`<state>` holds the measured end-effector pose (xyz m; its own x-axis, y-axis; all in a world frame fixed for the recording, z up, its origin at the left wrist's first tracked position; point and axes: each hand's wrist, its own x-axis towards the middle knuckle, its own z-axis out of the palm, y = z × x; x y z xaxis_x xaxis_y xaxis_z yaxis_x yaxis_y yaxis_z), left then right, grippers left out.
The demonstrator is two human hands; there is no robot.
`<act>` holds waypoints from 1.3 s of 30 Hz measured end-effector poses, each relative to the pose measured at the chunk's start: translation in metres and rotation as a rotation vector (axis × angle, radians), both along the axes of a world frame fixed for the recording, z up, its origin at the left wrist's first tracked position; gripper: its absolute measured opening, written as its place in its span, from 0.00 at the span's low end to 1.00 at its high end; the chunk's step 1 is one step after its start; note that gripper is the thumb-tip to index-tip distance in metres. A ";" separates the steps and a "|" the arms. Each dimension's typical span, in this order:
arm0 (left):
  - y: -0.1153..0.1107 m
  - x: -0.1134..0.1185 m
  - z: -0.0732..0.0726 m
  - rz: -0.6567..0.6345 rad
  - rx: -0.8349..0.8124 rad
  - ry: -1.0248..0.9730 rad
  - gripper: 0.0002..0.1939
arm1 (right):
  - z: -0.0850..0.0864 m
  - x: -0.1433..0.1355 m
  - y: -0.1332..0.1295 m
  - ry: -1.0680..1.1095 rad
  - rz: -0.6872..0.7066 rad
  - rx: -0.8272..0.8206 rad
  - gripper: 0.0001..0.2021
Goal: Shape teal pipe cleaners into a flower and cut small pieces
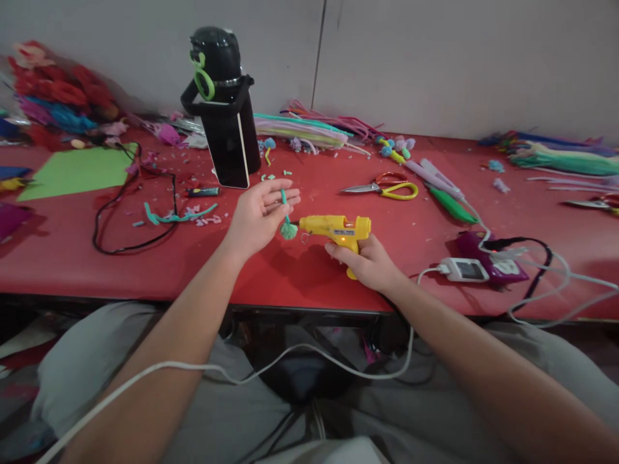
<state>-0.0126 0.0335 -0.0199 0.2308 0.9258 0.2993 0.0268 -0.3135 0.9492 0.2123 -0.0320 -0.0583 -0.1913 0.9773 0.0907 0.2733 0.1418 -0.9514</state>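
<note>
Between the thumb and fingers of my left hand (258, 216) is a green pipe cleaner piece (289, 229) with a round fuzzy ball at its lower end. My right hand (370, 263) is wrapped round the handle of a yellow hot glue gun (333, 225), which has a small orange light lit on its side. The gun's dark nozzle points left and meets or nearly meets the green ball; I cannot tell if they touch. Both hands are just above the red tabletop (285, 277), near its front edge.
A phone (225, 151) leans on a black bottle (217, 64). Red-and-yellow-handled scissors (382, 187) lie behind the glue gun. A lilac styling iron (435, 179), a white plug block (464, 270) and cables lie right. Pipe cleaner bundles (309, 129) line the back; a black cord (97, 225) loops left.
</note>
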 end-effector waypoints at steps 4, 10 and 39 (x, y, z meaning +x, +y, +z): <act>0.000 0.001 0.000 0.000 -0.008 -0.003 0.19 | -0.001 0.000 0.000 0.011 0.007 -0.001 0.16; 0.000 0.000 0.000 0.008 -0.008 0.004 0.18 | 0.000 -0.001 0.000 -0.005 0.007 0.007 0.16; -0.010 -0.034 0.034 0.225 -0.130 0.014 0.16 | 0.059 0.020 0.063 -0.389 -0.486 0.752 0.17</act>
